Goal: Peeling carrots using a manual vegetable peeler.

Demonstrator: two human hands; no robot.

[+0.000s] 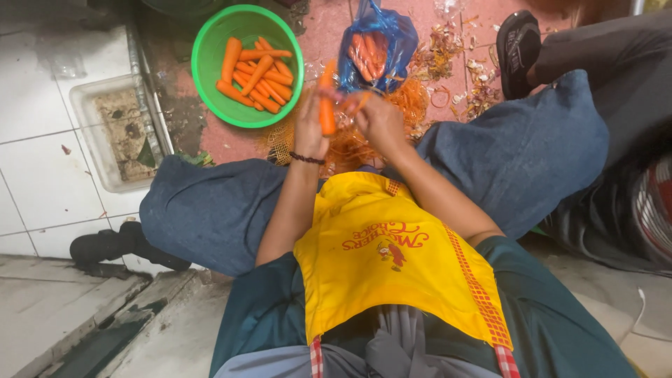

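Observation:
My left hand grips an orange carrot held upright over the floor. Against the carrot's right side works my right hand, closed on something small that looks like a peeler; the tool itself is mostly hidden by the fingers. A thin strip of peel hangs near the carrot. Under both hands lies a heap of orange carrot peelings. A dark bead bracelet sits on my left wrist.
A green bowl with several peeled carrots stands at upper left. A blue plastic bag holds more carrots. A drain recess lies left. Another person's dark shoe and leg are at upper right. Onion skins scatter nearby.

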